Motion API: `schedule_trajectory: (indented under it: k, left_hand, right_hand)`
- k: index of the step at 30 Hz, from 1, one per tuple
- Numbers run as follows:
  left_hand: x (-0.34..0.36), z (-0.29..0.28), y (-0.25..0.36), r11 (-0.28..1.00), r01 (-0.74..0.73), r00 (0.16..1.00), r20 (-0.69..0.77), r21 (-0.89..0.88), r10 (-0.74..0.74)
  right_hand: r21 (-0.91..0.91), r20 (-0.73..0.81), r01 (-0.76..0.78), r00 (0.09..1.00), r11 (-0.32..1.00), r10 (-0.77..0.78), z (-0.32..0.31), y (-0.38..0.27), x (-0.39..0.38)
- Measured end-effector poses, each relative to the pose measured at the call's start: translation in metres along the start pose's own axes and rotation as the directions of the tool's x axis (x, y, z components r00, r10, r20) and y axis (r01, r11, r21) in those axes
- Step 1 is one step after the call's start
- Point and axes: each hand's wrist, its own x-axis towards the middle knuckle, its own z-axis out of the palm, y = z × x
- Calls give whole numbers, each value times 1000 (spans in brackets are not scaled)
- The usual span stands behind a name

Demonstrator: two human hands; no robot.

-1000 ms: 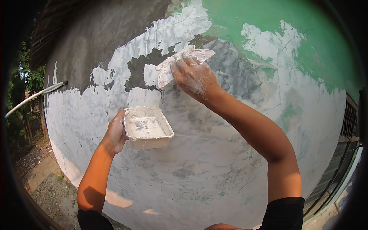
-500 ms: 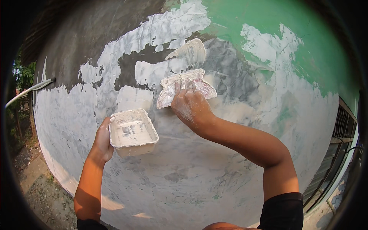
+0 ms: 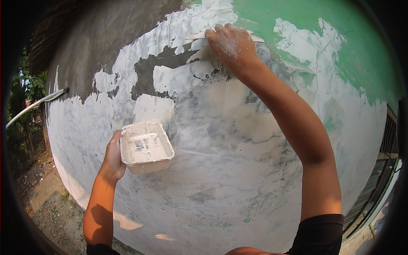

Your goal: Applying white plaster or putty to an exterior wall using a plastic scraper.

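Observation:
My left hand grips the left side of a square, off-white plastic tub, tilted so that its inside shows. White putty coats its rim and inner walls, with thin remains on the bottom. Higher up, my right hand, dusted with white, is closed on a wide putty spreader. The spreader lies against the wall and shows almost edge-on; most of it is hidden behind my fingers. Just below it the wall carries a smeared grey-white coat. A squarish patch of thick white putty lies above the tub.
Bare dark grey wall shows at upper left, green paint at upper right. A pale cable sticks out of the wall's left side. A barred window stands at the right edge. Stony ground lies at lower left.
My right hand has swept the spreader upward and slightly right, spreading the arc of thick putty there thinner. The spreader has turned from face-on to edge-on. My left hand and the tub have hardly moved.

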Motion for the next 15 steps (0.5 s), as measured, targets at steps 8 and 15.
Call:
schedule_trajectory:
  k: [8, 15]
  left_hand:
    - [-3, -7, -7, 999, 10, 999, -30, -35, -12]
    - [-15, -1, -4, 1000, 3, 1000, -23, 0, -3]
  right_hand:
    - [191, 254, 273, 914, 943, -316, -50, -105, -72]
    - [194, 179, 197, 956, 961, -232, -67, -74, -63]
